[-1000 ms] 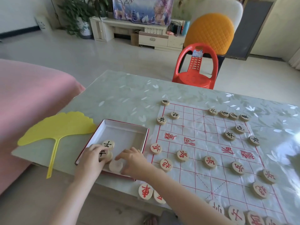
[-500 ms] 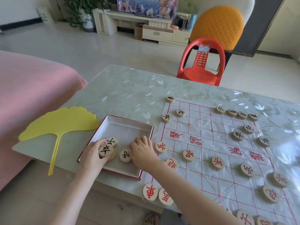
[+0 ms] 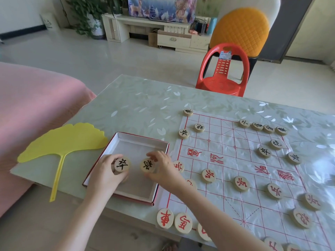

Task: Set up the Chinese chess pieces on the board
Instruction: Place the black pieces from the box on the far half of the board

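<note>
A plastic chess board [image 3: 241, 160] with red lines lies on the table. Red-marked pieces stand along its near side, such as one [image 3: 208, 175], and black-marked pieces along the far side, such as one [image 3: 264, 152]. Left of the board sits an open red-edged box [image 3: 143, 140]. Over the box, my left hand [image 3: 105, 173] grips a black-marked piece [image 3: 121, 164], with what looks like more pieces beneath it. My right hand [image 3: 163, 169] grips another black-marked piece [image 3: 147, 165].
A yellow leaf-shaped fan [image 3: 61, 142] lies left of the box near the table edge. Two red pieces [image 3: 165, 218] sit off the board at the near edge. A red plastic chair [image 3: 224, 73] stands beyond the table; pink bedding [image 3: 32, 105] is on the left.
Both hands have lifted black-marked pieces up off the box floor. No loose pieces show in the box now. The camera has tipped closer.
</note>
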The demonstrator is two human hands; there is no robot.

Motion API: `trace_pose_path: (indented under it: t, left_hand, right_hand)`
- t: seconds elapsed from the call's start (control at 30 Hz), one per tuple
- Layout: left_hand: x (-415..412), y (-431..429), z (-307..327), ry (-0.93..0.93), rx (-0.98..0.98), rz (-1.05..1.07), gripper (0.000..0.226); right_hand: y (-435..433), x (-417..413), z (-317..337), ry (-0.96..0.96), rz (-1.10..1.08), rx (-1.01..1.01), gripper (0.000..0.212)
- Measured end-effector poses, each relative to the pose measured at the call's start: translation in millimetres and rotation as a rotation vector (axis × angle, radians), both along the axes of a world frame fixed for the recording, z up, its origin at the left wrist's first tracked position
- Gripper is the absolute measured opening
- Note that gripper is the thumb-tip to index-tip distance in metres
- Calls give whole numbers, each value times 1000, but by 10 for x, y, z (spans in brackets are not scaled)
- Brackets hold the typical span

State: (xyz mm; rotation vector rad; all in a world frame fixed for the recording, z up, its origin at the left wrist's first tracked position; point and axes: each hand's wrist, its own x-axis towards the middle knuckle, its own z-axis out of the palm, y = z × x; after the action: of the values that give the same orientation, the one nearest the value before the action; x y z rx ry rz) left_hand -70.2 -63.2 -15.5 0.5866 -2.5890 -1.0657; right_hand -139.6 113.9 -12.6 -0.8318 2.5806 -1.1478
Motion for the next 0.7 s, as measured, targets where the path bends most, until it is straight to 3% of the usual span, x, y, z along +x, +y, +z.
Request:
trace_pose_path:
  t: [0.5,0.7]
  left_hand:
    - [-1000,1533,206,108,59,-307,47]
    - [-1392,2087,110,53,4,-420,44]
  right_hand:
    - [1632,-607,126,-47,-337,-91,57]
    - [2163,-886,39,-23,-391,-109,57]
